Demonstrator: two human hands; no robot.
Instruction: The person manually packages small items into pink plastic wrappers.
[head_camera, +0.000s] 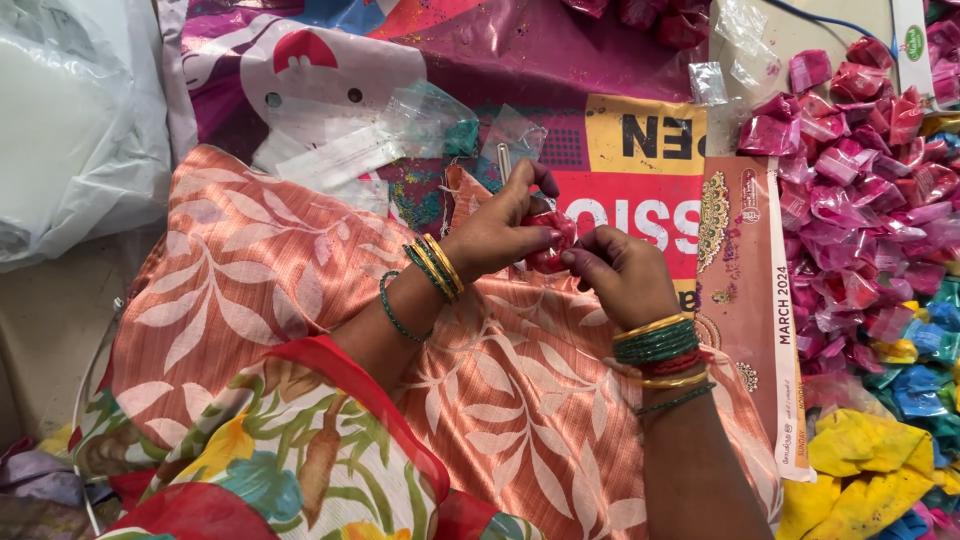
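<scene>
My left hand (500, 228) and my right hand (625, 272) meet over my lap, and both pinch a small red packet of powder in clear plastic (551, 240). A thin metal tool (503, 160) sticks up by the fingers of my left hand. Green and gold bangles ring both wrists. Under my hands lies an orange cloth with a pale leaf print (300, 290).
A heap of small pink, blue and yellow packets (870, 200) lies at the right. Empty clear plastic pouches (430, 120) lie ahead on printed sheets and a calendar page (760, 300). A big white plastic bag (70, 120) stands at the left.
</scene>
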